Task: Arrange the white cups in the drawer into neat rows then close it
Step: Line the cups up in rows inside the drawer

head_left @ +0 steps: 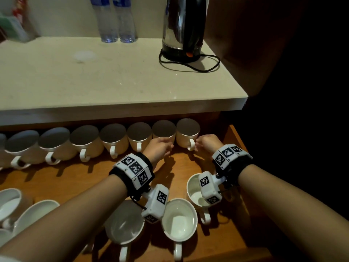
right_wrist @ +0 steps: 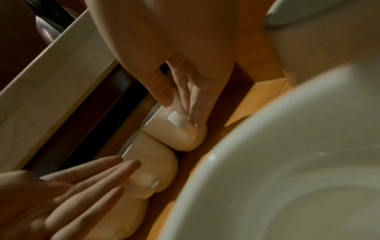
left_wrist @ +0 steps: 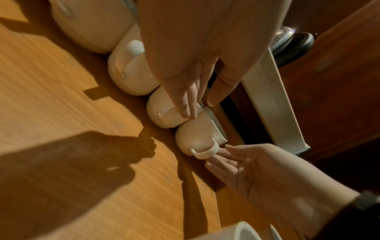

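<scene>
A back row of several white cups runs along the open wooden drawer (head_left: 234,148), handles facing me. My left hand (head_left: 166,143) lays straight fingers (left_wrist: 185,105) on the side of the second cup from the right (left_wrist: 164,116). My right hand (head_left: 198,143) touches the handle (head_left: 191,144) of the rightmost cup (head_left: 186,137) with extended fingers (right_wrist: 191,110); its thumb lies on the cup's wall. That end cup (right_wrist: 174,136) stands against its neighbour (right_wrist: 152,167). Neither hand grips anything.
More white cups stand mouth-up near the drawer's front: one (head_left: 124,224) under my left wrist, one (head_left: 179,220) in the middle, one (head_left: 194,193) under my right wrist, others at the far left (head_left: 28,214). On the counter above stand a kettle (head_left: 183,29) and two bottles (head_left: 117,19).
</scene>
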